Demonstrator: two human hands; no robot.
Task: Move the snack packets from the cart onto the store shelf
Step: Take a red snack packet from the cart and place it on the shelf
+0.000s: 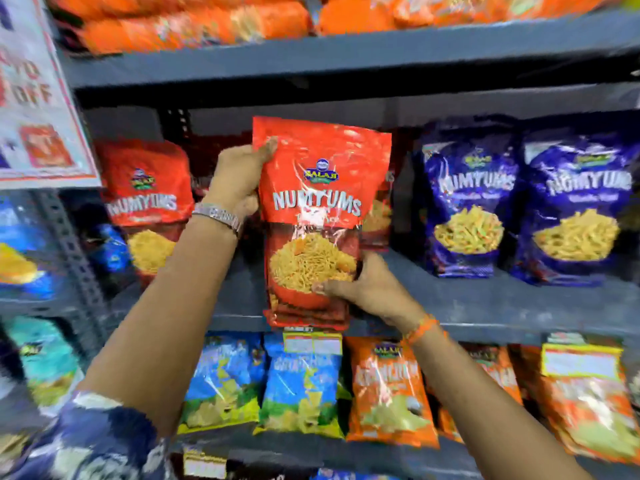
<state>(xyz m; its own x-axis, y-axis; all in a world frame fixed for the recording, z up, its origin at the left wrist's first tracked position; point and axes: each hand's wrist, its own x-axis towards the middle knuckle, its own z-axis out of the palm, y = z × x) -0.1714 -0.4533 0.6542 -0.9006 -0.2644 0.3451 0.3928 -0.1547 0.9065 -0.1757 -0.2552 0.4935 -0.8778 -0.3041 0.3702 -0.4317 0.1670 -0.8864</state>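
Observation:
A red Numyums snack packet [313, 216] stands upright in front of the middle grey shelf [485, 303], its bottom at the shelf's front edge. My left hand [239, 174] grips its upper left side. My right hand [367, 285] holds its lower right corner. More red packets seem stacked right behind it. Another red Numyums packet [145, 199] stands on the same shelf to the left. The cart is out of view.
Two blue Numyums packets [467, 199] stand on the shelf to the right. Orange packets [194, 26] fill the shelf above. Blue and orange packets [388, 393] line the shelf below. A sale sign [34, 98] hangs at the upper left.

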